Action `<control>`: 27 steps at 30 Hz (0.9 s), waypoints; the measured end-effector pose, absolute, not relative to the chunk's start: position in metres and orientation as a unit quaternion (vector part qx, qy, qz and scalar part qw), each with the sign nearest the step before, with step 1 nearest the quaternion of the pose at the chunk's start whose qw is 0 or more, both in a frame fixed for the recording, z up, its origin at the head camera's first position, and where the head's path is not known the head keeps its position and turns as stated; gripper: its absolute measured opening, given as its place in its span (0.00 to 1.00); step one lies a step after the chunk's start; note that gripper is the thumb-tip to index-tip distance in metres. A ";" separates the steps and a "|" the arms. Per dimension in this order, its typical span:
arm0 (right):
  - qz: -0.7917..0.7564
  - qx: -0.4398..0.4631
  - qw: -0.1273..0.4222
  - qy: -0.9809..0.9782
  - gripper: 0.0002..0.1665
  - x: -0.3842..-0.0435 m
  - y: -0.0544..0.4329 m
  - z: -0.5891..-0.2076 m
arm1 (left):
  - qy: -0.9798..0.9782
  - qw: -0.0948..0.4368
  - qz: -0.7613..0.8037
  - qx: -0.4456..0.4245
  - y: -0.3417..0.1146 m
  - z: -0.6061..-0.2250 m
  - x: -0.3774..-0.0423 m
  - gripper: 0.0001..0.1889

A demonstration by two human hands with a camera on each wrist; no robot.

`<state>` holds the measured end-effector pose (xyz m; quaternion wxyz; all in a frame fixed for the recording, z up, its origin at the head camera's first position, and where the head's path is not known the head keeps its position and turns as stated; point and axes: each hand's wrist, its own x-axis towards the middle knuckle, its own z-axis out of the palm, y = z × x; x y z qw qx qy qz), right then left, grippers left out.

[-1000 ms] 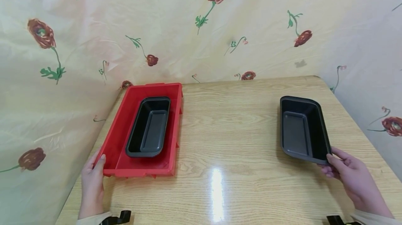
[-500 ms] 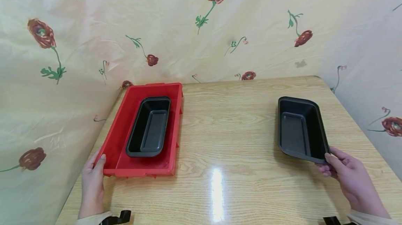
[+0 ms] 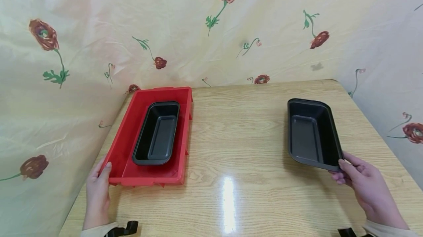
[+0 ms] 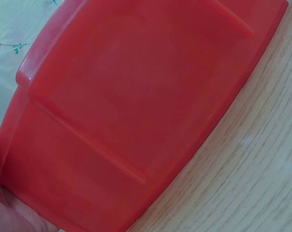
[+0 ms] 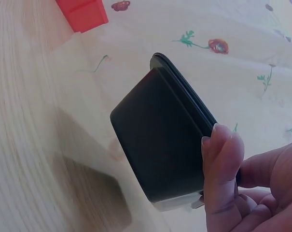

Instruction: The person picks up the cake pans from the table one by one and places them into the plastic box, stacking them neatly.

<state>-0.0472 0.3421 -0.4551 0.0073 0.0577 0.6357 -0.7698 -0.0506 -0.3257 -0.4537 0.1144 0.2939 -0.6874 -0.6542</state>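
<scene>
My left hand (image 3: 98, 189) grips the near left corner of a red plastic tray (image 3: 115, 156), thumb over the rim. Inside the tray lies a black loaf pan (image 3: 162, 137). In the left wrist view the tray's red outer wall (image 4: 121, 106) fills most of the picture, and part of the hand shows at lower left. On the right, my right hand (image 3: 367, 182) pinches the near right corner of a second black loaf pan (image 3: 305, 137). The right wrist view shows this pan's dark side (image 5: 158, 135) raised over the table, its shadow below.
The wooden table (image 3: 238, 137) stretches between the tray and the held pan, with a bright light reflection near the front. A flowered cloth (image 3: 185, 27) hangs behind and along both sides. Black straps sit on both wrists.
My right hand has moved slightly left with the loaf pan, which has also shifted a little away from me. The left hand and the red tray have stayed in place.
</scene>
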 end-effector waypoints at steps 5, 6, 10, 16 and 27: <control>-0.770 0.054 0.003 0.635 0.26 -0.047 0.337 -0.451 | -0.685 0.118 -0.656 0.294 -0.326 -0.454 -0.051 0.32; -0.769 0.053 0.002 0.637 0.25 -0.047 0.336 -0.450 | -0.684 0.118 -0.657 0.295 -0.326 -0.454 -0.051 0.32; -0.768 0.053 -0.001 0.638 0.25 -0.047 0.332 -0.448 | -0.686 0.117 -0.655 0.295 -0.326 -0.454 -0.051 0.31; -0.770 0.050 -0.001 0.637 0.23 -0.048 0.326 -0.445 | -0.691 0.109 -0.649 0.300 -0.325 -0.453 -0.052 0.31; -0.770 0.025 -0.007 0.637 0.25 -0.050 0.317 -0.441 | -0.689 0.111 -0.649 0.302 -0.325 -0.454 -0.052 0.32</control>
